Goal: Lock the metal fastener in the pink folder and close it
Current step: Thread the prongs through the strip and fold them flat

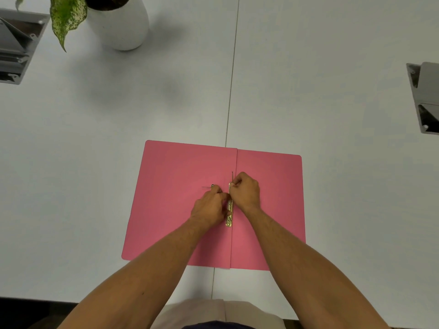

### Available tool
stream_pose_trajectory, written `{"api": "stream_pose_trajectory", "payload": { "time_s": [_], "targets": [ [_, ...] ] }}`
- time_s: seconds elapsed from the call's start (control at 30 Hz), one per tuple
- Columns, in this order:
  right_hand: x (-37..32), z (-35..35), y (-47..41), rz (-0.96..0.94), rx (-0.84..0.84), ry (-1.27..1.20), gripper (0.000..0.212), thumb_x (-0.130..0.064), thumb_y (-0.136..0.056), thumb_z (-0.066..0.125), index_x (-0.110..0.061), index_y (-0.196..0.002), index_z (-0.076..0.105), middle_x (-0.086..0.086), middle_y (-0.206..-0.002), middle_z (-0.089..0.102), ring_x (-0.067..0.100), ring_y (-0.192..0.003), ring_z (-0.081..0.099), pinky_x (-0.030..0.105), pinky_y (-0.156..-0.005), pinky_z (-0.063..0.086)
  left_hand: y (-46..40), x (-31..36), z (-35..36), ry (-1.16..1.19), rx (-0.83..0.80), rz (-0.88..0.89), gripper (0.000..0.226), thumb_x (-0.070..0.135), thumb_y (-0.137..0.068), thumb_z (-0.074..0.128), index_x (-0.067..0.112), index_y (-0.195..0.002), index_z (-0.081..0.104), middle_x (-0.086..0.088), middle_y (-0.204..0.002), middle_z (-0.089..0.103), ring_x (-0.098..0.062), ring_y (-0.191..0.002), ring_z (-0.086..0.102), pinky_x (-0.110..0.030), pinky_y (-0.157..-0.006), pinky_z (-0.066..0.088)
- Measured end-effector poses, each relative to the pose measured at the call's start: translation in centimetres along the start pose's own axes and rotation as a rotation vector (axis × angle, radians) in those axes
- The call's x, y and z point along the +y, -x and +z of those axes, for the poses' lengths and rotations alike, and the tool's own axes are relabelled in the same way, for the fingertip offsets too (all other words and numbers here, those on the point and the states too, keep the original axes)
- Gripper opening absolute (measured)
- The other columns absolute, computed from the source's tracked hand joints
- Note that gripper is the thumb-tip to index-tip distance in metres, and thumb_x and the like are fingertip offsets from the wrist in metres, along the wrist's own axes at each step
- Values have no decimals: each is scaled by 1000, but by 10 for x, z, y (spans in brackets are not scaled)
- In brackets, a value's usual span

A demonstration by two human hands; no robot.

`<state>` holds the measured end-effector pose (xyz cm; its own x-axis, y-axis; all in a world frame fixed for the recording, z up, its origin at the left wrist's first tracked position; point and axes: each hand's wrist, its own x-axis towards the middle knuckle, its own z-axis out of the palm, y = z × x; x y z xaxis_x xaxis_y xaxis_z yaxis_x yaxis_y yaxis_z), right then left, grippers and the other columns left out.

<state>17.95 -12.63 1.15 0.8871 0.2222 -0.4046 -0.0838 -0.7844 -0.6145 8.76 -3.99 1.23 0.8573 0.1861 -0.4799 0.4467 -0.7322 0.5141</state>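
Observation:
The pink folder (171, 205) lies open and flat on the white table, its spine fold running toward me. A gold metal fastener bar (229, 216) sits along the fold. My left hand (209, 207) rests on the left flap against the bar, fingers curled on the fastener; a thin prong tip with a small metal end (212, 186) pokes out just beyond its fingers. My right hand (244, 189) pinches the other thin prong (232, 176), which stands up near the fold. Both hands hide the upper half of the bar.
A white plant pot (118, 24) with green leaves stands at the far left. Grey metal brackets sit at the left edge (14, 48) and the right edge (425, 96). A seam (231, 91) splits the table in the middle. The table's near edge is close to my body.

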Motion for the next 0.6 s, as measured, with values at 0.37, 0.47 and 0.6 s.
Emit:
{"api": "stream_pose_trajectory", "payload": {
  "time_s": [0.37, 0.47, 0.6],
  "targets": [
    [4, 2, 7, -27, 8, -26, 10, -2, -81, 60, -8, -85, 67, 9, -80, 69, 26, -77, 64, 37, -71, 55, -1, 0, 0, 19, -9, -7, 27, 20, -79, 65, 25, -106, 63, 2, -111, 48, -24, -96, 56, -36, -63, 40],
    [14, -2, 12, -63, -17, -112, 20, 4, -81, 58, -8, -93, 70, 10, -84, 70, 24, -78, 66, 37, -74, 56, -4, -1, 0, 23, -18, -12, 39, 23, -80, 66, 32, -118, 61, 3, -111, 47, -20, -98, 54, -37, -67, 43],
    [25, -7, 23, -42, -47, -220, 22, 4, -83, 60, -9, -98, 70, 7, -84, 69, 18, -74, 65, 35, -73, 59, -5, -2, 1, 2, -40, -17, 45, 27, -83, 68, 36, -125, 58, 3, -109, 46, -20, -98, 53, -41, -72, 50]
  ]
}}
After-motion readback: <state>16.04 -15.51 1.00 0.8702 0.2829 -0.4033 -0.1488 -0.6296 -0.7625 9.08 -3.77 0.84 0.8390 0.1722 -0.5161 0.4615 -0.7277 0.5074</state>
